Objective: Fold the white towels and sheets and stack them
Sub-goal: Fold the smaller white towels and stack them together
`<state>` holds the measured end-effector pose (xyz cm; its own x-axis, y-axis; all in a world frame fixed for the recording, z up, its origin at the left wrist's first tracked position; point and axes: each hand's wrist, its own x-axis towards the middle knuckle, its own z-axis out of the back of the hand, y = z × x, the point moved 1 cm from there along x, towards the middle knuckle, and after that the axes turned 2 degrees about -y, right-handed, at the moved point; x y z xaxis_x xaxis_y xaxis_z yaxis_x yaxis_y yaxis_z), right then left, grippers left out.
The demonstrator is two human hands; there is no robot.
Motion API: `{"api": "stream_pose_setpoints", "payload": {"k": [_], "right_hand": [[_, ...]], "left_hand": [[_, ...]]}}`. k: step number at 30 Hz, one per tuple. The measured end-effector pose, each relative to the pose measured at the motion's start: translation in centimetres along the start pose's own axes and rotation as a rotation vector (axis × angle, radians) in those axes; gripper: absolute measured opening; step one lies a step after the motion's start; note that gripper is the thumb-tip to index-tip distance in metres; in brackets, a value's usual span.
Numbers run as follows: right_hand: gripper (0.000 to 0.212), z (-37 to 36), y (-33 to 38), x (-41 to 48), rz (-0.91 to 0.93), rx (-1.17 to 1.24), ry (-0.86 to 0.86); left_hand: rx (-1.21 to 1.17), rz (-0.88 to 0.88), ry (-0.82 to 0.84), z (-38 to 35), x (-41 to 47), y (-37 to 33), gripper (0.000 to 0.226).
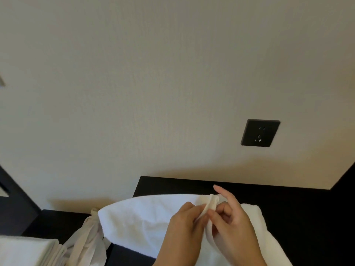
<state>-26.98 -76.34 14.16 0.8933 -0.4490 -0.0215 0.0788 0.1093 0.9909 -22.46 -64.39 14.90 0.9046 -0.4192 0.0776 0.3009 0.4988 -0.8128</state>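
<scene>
A white towel [138, 223] is held up above the dark counter [288, 217], spreading to the left and hanging down at the right. My left hand [184, 229] pinches its gathered top edge between thumb and fingers. Right beside it, my right hand [232, 223] pinches the same edge, with its index finger sticking up. At the bottom left lies a stack of folded white towels [28, 252]. A crumpled off-white sheet [86, 244] hangs between the stack and the held towel.
A cream wall [153, 93] fills most of the view, with a black power socket [260, 133] at the right. The dark counter runs along the wall's foot and steps down to a lower dark surface [63, 219] at the left.
</scene>
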Motion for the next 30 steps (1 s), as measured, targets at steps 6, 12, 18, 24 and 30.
{"api": "stream_pose_setpoints", "payload": {"k": [6, 12, 18, 24, 30], "right_hand": [[0.043, 1.7, 1.1, 0.3, 0.044, 0.033, 0.214], [0.009, 3.1, 4.6, 2.1, 0.069, 0.185, 0.13], [0.006, 6.7, 11.8, 5.2, 0.359, 0.318, -0.098], [0.02, 11.5, 15.7, 6.2, 0.492, 0.457, -0.271], [0.009, 15.1, 14.8, 5.5, 0.381, 0.349, -0.264]], "left_hand": [[0.04, -0.109, 0.052, 1.3, -0.3, -0.5, 0.03], [0.097, -0.176, -0.069, 3.2, 0.6, -0.8, 0.024], [0.242, -0.112, -0.25, 6.8, 4.1, -1.9, 0.013], [0.304, 0.12, -0.25, 11.1, 5.8, -0.5, 0.006], [-0.36, 0.379, -0.016, 15.1, 5.5, -1.1, 0.009]]}}
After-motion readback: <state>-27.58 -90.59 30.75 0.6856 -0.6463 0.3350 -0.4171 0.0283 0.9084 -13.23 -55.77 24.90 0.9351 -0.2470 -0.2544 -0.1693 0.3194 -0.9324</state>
